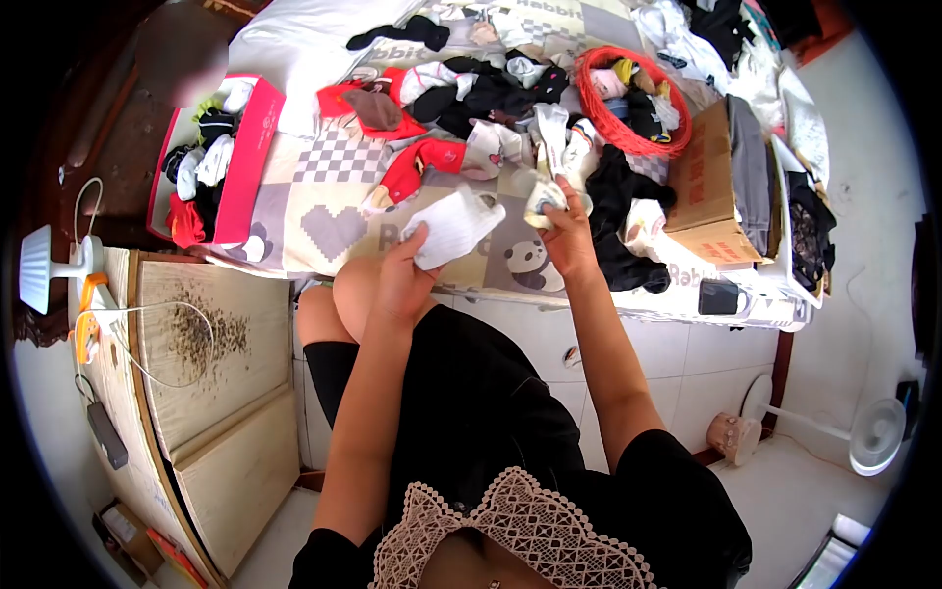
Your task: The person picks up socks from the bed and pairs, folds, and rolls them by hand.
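My left hand [404, 273] is closed on a white ribbed sock [453, 228], held above the near edge of the bed. To its right, my right hand [567, 234] pinches a pale sock [543, 196] with a small dark pattern, partly bunched; its far end is hard to make out. Beyond both hands lies a loose pile of socks: red socks [422, 165], black socks [486, 103] and white socks [496, 147]. Black cloth [623, 221] lies just right of my right hand.
A pink-red box [257, 162] of rolled socks stands at the left. At the right are a red basket [591, 103] with socks and a cardboard box [702, 187] with folded clothes. A wooden cabinet [221, 353] stands left of my legs; a white fan [873, 437] is at the right.
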The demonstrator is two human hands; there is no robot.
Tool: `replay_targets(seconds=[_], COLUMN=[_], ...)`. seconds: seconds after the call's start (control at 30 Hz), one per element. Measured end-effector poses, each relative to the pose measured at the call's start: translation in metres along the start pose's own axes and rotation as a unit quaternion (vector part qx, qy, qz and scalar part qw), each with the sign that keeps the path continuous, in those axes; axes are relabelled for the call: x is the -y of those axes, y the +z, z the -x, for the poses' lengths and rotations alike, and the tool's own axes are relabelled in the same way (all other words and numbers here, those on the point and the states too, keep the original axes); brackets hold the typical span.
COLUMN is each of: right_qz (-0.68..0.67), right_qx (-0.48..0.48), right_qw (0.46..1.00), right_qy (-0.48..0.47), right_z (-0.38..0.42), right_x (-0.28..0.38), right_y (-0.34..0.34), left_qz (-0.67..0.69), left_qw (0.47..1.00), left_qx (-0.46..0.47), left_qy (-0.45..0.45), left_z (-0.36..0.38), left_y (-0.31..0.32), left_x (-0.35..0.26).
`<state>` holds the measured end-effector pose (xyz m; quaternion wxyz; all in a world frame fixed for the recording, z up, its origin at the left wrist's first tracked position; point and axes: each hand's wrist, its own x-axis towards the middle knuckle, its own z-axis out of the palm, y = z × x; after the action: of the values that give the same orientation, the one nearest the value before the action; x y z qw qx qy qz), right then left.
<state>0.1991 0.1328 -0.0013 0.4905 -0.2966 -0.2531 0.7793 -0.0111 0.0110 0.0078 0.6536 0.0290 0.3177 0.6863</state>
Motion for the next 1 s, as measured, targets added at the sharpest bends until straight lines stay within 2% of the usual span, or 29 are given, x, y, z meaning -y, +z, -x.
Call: replay_targets(seconds=[0.03, 0.07, 0.1, 0.13, 0.2, 0.23, 0.3, 0.43, 0.5, 0.57, 0.6, 0.63, 0.7, 0.77, 0.83, 0.87, 0.93, 0.97, 1.0], right_qz=[0.135, 0.268, 0.268, 0.297, 0.341, 0.341, 0.433, 0.489, 0.317, 0.351, 0.479, 0.479, 0.682, 0.667, 0.748, 0.748, 0.824, 0.823, 0.788], right_qx=[-0.039, -0.077, -0.077, -0.089, -0.099, -0.101, -0.098, -0.086, -0.136, -0.18, -0.257, -0.258, -0.24, -0.091, 0.016, 0.016, -0.045, -0.045, -0.066], right_qw=[0.989, 0.958, 0.958, 0.949, 0.935, 0.934, 0.896, 0.868, 0.925, 0.883, 0.787, 0.786, 0.565, 0.658, 0.595, 0.595, 0.499, 0.5, 0.553], right_qy=[0.035, 0.068, 0.068, 0.056, 0.011, 0.013, 0.021, 0.008, -0.159, -0.254, -0.292, -0.294, -0.397, -0.336, -0.294, -0.294, -0.266, -0.267, -0.262], right_z=[-0.003, -0.006, -0.004, 0.0, 0.005, 0.007, 0.013, 0.018, 0.013, -0.006, -0.008, -0.007, -0.003, -0.005, -0.002, -0.003, -0.01, -0.016, -0.024], right_x=[-0.006, -0.011, -0.014, -0.018, -0.023, -0.024, -0.021, -0.006, 0.01, 0.025, 0.03, 0.034, 0.035, 0.028, 0.016, 0.013, 0.006, 0.006, 0.01], right_y=[-0.009, -0.019, -0.019, -0.02, -0.024, -0.027, -0.031, -0.038, -0.043, -0.07, -0.067, -0.063, -0.05, -0.053, -0.048, -0.049, -0.054, -0.057, -0.06], left_qz=[0.0, -0.037, -0.074, -0.073, -0.165, -0.165, -0.159, -0.159, -0.116, -0.106, -0.095, -0.095, -0.088, -0.089, -0.092, -0.092, -0.094, -0.086, -0.078], left_qw=[1.0, 0.997, 0.988, 0.988, 0.97, 0.97, 0.974, 0.971, 0.974, 0.975, 0.976, 0.976, 0.984, 0.984, 0.983, 0.983, 0.983, 0.987, 0.99], left_qx=[-0.001, -0.064, -0.127, -0.127, -0.172, -0.172, -0.158, -0.17, -0.192, -0.195, -0.196, -0.194, -0.155, -0.156, -0.158, -0.159, -0.16, -0.138, -0.116], left_qy=[0.001, -0.023, -0.047, -0.047, -0.047, -0.05, -0.046, -0.049, -0.013, -0.001, 0.014, 0.014, 0.006, 0.004, 0.002, 0.002, 0.003, -0.005, -0.014], left_z=[-0.007, -0.016, -0.018, -0.019, -0.018, -0.017, -0.017, -0.014, -0.013, -0.011, -0.011, -0.013, -0.015, -0.015, -0.013, -0.013, -0.013, -0.013, -0.013], left_y=[-0.008, -0.016, -0.013, -0.011, -0.006, -0.006, -0.006, 0.001, 0.004, 0.007, 0.009, 0.007, 0.003, 0.003, 0.005, 0.005, 0.004, 0.001, 0.0], left_x=[0.005, 0.012, 0.013, 0.014, 0.014, 0.015, 0.014, 0.011, 0.01, 0.01, 0.009, 0.009, 0.009, 0.009, 0.008, 0.008, 0.007, 0.007, 0.006])
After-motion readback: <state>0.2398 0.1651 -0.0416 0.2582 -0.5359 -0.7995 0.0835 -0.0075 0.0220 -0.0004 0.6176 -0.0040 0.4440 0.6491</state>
